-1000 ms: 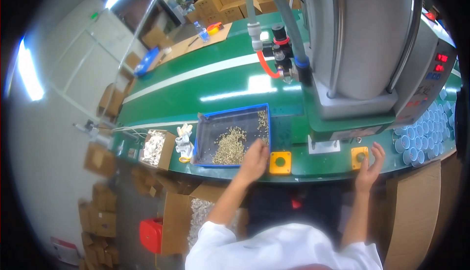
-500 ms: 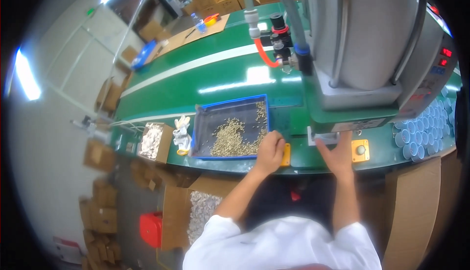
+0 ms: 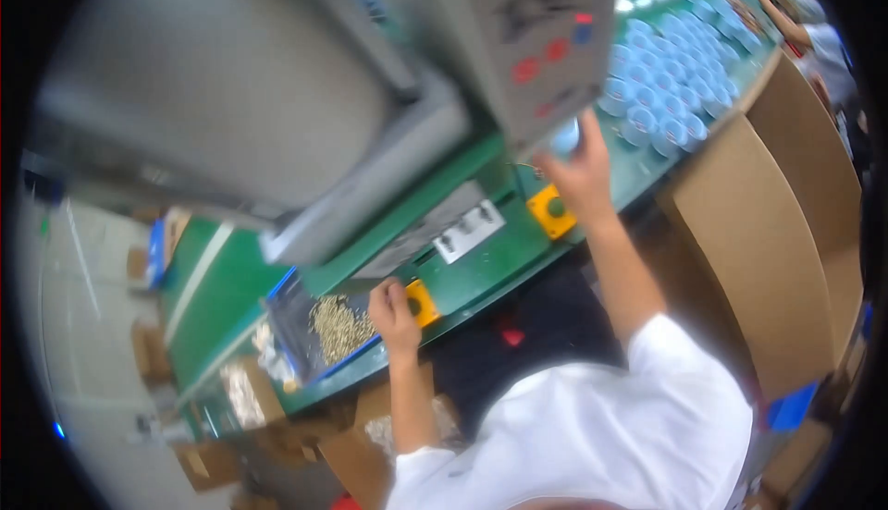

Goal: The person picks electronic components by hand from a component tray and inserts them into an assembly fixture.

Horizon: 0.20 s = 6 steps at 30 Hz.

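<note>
My right hand [image 3: 585, 172] is closed around a light blue cup-shaped piece [image 3: 565, 136], close beside the machine's control panel. My left hand [image 3: 396, 318] is curled shut by the right end of a blue-rimmed tray [image 3: 351, 356]; whatever its fingers hold, if anything, is hidden. Small brass-coloured metal pieces [image 3: 339, 327] lie heaped in that tray. Between my hands, a white block [image 3: 469, 231] with dark slots sits under the green-based press [image 3: 407, 233]. One yellow button box [image 3: 423, 304] is right next to my left hand, another yellow button box [image 3: 552, 212] below my right.
Many light blue cups [image 3: 671, 85] stand crowded on the green bench at the right. Large cardboard flaps [image 3: 754, 251] rise along the bench's right front edge. White gloves [image 3: 271, 358] and a small carton [image 3: 250, 393] lie left of the tray. Another person's arm [image 3: 777, 18] reaches in at far right.
The view has swung to the right. My right hand has left the white block under the press and moved right, now holding a light blue cup. My left hand stays near the tray.
</note>
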### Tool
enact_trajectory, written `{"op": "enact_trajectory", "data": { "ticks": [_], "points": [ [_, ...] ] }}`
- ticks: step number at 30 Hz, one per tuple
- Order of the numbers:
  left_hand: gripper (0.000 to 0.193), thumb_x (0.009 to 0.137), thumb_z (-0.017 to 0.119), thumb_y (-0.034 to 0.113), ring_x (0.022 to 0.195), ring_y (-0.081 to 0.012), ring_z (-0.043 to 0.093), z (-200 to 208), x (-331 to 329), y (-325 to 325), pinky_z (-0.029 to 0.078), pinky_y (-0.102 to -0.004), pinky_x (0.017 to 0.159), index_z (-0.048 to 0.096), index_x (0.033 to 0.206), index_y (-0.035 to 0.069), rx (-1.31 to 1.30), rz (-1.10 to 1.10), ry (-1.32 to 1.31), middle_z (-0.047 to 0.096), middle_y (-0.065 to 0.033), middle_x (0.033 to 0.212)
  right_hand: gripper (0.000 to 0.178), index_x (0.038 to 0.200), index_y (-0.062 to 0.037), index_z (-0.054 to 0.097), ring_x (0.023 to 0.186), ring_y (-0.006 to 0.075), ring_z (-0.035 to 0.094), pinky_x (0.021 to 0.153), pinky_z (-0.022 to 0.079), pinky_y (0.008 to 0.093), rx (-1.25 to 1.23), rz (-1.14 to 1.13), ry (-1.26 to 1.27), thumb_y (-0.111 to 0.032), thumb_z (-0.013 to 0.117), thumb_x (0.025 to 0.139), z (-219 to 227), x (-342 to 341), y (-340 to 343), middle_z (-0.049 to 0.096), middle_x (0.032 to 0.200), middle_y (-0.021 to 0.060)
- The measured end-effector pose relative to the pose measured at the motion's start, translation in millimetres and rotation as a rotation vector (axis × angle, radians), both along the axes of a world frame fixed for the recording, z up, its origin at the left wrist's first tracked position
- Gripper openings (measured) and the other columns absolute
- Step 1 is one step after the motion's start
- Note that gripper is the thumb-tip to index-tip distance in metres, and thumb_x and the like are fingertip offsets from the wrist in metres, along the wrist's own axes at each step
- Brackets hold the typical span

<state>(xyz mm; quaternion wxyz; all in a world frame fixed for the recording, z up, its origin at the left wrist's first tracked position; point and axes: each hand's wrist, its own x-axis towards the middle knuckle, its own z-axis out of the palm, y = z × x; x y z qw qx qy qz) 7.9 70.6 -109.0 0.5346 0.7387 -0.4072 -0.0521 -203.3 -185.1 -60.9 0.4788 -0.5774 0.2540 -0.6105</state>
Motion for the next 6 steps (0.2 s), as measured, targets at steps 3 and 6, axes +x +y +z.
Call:
{"op": "enact_trajectory", "data": {
  "ticks": [3, 6],
  "points": [
    [0.023, 0.107, 0.051, 0.019, 0.077, -0.0154, 0.050, -5, 3, -1, 0.042, -0.0299, 0.071, 0.057, 0.092, 0.003, -0.023, -0.073, -0.021, 0.054, -0.0049, 0.082, 0.066, 0.136, -0.0032, 0.054, 0.113, 0.0296, 0.068, 0.096, 0.054, 0.0381, -0.143, -0.186, 0.267, -0.027, 0.084, 0.082, -6, 14, -120, 0.067, 0.125, 0.0178],
    [0.022, 0.107, 0.051, 0.019, 0.078, -0.0163, 0.050, -7, -3, -22, 0.042, -0.0303, 0.075, 0.057, 0.093, 0.003, -0.016, -0.167, -0.057, 0.055, -0.0054, 0.083, 0.079, 0.143, -0.0078, 0.048, 0.117, 0.0333, 0.069, 0.101, 0.053, 0.0443, -0.032, -0.265, 0.735, -0.038, 0.084, 0.080, -30, 41, -244, 0.068, 0.129, 0.0228]
  ]
}}
